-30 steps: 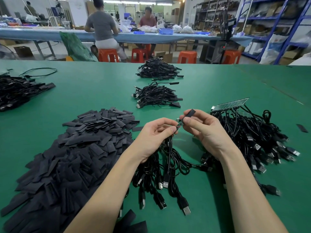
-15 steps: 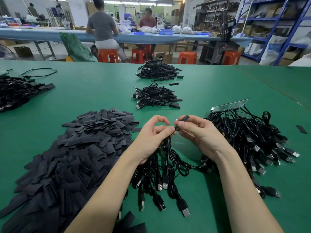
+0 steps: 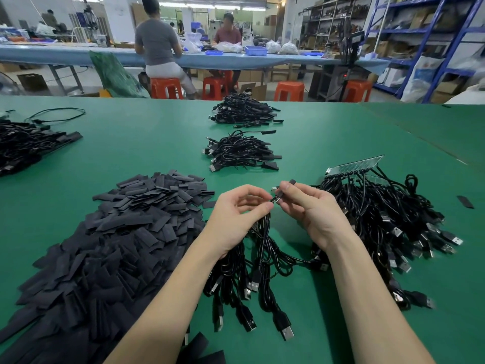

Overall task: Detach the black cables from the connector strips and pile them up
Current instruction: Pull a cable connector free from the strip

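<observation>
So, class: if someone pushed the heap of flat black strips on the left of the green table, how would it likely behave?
The heap of flat black strips would probably slide and scatter rather than move whole: the pieces lie loose, overlapping at many angles. They look thin and flat, so likely light and unlikely to roll. Stray pieces already lie apart on the green table.

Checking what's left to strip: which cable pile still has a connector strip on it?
The pile right of the right hand: a pale connector strip lies along its far edge with cables hanging from it. The other piles show only loose cables.
</observation>
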Demonstrator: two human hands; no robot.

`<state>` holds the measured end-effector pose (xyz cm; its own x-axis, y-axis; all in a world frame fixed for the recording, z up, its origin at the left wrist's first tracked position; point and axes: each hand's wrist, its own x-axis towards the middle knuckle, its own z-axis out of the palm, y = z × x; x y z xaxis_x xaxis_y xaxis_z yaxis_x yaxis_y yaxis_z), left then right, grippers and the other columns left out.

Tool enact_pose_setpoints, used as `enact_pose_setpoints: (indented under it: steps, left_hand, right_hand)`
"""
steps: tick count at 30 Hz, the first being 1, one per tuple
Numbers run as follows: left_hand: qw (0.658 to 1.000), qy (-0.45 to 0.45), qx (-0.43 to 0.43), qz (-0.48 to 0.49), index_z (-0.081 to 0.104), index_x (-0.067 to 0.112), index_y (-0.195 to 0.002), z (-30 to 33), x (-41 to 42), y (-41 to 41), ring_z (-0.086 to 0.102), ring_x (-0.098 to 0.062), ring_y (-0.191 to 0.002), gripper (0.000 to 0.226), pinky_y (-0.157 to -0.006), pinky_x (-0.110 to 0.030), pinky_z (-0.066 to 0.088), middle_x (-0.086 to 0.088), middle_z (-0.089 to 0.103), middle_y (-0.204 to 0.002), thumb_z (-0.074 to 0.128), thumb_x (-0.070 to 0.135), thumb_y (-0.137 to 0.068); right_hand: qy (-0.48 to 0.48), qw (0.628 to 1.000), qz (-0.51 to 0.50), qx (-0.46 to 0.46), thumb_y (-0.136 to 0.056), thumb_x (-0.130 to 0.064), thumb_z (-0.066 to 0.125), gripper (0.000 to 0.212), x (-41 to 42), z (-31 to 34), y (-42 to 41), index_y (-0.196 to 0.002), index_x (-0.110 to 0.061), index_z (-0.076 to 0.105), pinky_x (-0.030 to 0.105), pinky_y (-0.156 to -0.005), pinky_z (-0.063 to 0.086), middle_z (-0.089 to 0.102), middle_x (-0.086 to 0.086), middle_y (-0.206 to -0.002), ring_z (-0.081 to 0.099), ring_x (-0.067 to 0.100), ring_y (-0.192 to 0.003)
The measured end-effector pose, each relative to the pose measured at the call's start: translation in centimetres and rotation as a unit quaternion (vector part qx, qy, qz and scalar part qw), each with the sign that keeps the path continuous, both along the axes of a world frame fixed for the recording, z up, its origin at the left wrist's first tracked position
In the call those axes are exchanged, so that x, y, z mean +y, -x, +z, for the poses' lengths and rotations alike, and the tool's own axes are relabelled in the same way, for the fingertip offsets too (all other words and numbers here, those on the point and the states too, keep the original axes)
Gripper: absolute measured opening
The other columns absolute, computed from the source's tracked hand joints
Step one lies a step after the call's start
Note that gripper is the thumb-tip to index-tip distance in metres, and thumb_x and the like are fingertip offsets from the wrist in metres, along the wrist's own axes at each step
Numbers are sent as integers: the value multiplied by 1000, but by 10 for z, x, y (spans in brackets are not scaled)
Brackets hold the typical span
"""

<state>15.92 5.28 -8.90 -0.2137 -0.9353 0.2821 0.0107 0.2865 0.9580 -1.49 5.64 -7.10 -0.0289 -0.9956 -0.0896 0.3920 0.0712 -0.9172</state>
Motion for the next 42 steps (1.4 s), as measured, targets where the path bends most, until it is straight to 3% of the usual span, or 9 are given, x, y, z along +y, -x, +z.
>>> enact_pose_setpoints:
  steps: [14, 23, 29, 37, 42]
  left_hand:
    - [1000, 4, 17, 16, 75, 3, -95, -2, 0, -2, 72, -11, -85, 12, -84, -21, 55, -8, 78, -90, 78, 1, -83]
    - [999, 12, 34, 19, 71, 6, -90, -1, -1, -2, 71, -9, -80, 13, -79, -18, 54, 3, 75, -81, 79, 0, -82]
    - [998, -3, 56, 24, 71, 8, -89, -1, -2, -1, 69, -8, -79, 11, -76, -16, 53, 2, 74, -81, 78, 1, -84]
    - [998, -6, 61, 35, 72, 12, -85, -2, -3, -2, 70, -11, -79, 11, -77, -19, 54, -1, 75, -81, 79, 3, -84]
    - [995, -9, 79, 60, 73, 12, -83, -2, -3, -3, 71, -10, -77, 11, -75, -18, 54, -3, 76, -80, 79, 3, -83]
  right_hand:
    - [27, 999, 28, 32, -57, -33, 89, 32, 3, -2, -7, -80, -12, 83, 17, -67, 57, 77, 9, -86, 71, 11, -71]
    - [37, 997, 52, 34, -63, -33, 87, 27, 5, -2, -12, -81, -14, 82, 19, -68, 57, 77, 8, -87, 70, 12, -72]
    - [84, 996, 4, 24, -69, -29, 87, 39, 5, -1, -11, -106, -21, 77, 31, -78, 60, 77, 18, -98, 74, 24, -83]
    - [99, 995, -22, 18, -70, -23, 84, 29, 3, 1, -18, -98, -20, 82, 28, -76, 60, 78, 16, -97, 75, 23, -79]
    - [103, 993, -47, 18, -84, -7, 79, 15, 3, -3, -24, -97, -15, 82, 30, -77, 61, 78, 15, -92, 73, 23, -80]
